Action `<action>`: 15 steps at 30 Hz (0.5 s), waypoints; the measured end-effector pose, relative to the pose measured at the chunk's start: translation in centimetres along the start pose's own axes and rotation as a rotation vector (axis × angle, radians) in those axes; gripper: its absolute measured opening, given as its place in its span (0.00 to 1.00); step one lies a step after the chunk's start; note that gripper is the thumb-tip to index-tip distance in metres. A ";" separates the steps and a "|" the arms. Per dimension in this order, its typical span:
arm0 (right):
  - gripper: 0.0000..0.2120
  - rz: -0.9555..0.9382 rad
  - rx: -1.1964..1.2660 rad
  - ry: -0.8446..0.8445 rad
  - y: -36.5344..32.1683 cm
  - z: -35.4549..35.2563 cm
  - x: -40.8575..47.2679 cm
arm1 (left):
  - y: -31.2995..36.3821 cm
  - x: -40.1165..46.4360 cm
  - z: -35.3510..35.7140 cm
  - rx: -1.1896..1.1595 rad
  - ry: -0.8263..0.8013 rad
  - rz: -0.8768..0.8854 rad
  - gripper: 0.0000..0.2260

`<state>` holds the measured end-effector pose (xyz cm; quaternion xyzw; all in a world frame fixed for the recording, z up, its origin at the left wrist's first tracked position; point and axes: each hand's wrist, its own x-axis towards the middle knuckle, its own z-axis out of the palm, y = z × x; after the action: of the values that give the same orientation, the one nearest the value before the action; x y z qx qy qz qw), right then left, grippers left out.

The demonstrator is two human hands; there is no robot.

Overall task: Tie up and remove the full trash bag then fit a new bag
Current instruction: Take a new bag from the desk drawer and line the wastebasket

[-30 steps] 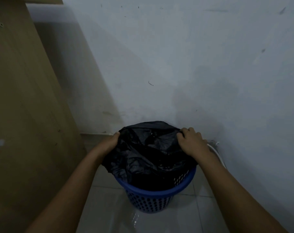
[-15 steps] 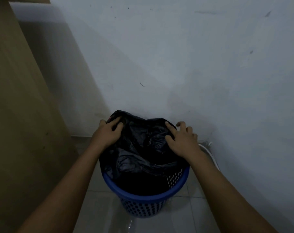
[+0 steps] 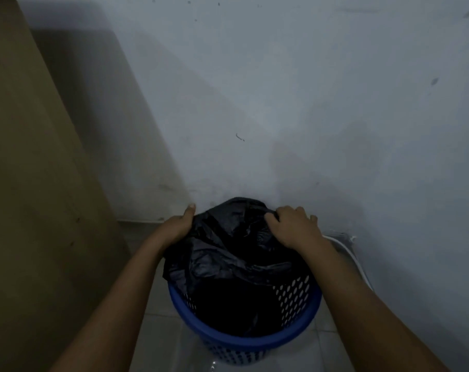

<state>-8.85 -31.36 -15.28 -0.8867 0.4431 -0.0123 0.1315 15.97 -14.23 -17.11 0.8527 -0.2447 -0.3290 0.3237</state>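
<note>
Our left hand (image 3: 178,226) and right hand (image 3: 291,228), apart, each gripping crumpled black plastic trash bag (image 3: 228,253) bunched between them in blue perforated plastic bin (image 3: 244,342). Risks: thin film tearing, bin tipping when we lift.

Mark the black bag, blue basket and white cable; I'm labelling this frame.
black bag (image 3: 228,261), head view, crumpled middle.
blue basket (image 3: 244,343), head view, near rim.
white cable (image 3: 358,261), head view, curved stretch by wall.
</note>
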 end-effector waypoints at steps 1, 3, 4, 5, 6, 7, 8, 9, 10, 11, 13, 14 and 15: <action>0.30 0.030 0.020 0.012 0.2 0.1 0.0 | -0.3 0.0 0.0 -0.020 -0.017 -0.026 0.44; 0.31 0.076 0.044 0.029 0.5 0.1 0.0 | -0.9 0.2 -0.2 -0.046 -0.015 -0.041 0.44; 0.31 0.094 0.047 0.016 0.8 0.1 -0.1 | -1.2 0.3 -0.3 -0.048 -0.008 -0.040 0.44; 0.31 0.103 0.053 -0.003 1.2 0.0 -0.2 | -1.4 0.3 -0.3 -0.045 -0.003 -0.034 0.43; 0.29 0.094 0.074 -0.025 1.6 -0.1 -0.4 | -1.7 0.2 -0.4 -0.038 -0.005 -0.017 0.42; 0.26 0.068 0.115 -0.048 2.0 -0.2 -0.6 | -1.9 0.1 -0.4 -0.016 -0.016 0.020 0.40; 0.22 0.030 0.171 -0.073 2.5 -0.2 -0.8 | -2.2 -0.1 -0.4 0.005 -0.022 0.066 0.37; 0.19 -0.008 0.220 -0.095 2.9 -0.3 -1.1 | -2.4 -0.5 -0.3 0.008 -0.007 0.117 0.35; 0.19 -0.038 0.252 -0.112 3.3 -0.6 -1.6 | -2.7 -0.9 -0.1 -0.014 0.023 0.156 0.32; 0.20 -0.064 0.263 -0.121 3.7 -0.8 -2.1 | -2.8 -1.3 0.0 -0.064 0.064 0.190 0.26; 0.23 -0.103 0.240 -0.128 4.5 -1.3 -3.2 | -3.1 -2.1 0.5 -0.150 0.203 0.257 0.12; 0.23 -0.113 0.222 -0.124 4.7 -1.5 -3.7 | -3.4 -2.7 0.6 -0.150 0.298 0.297 0.09; 0.21 -0.109 0.203 -0.117 4.9 -1.7 -4.3 | -3.5 -3.4 0.7 -0.110 0.409 0.354 0.08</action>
<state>-15.52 -31.12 -14.45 -0.8908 0.3823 -0.0125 0.2454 13.91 -10.01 -18.65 0.8266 -0.3010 -0.1012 0.4646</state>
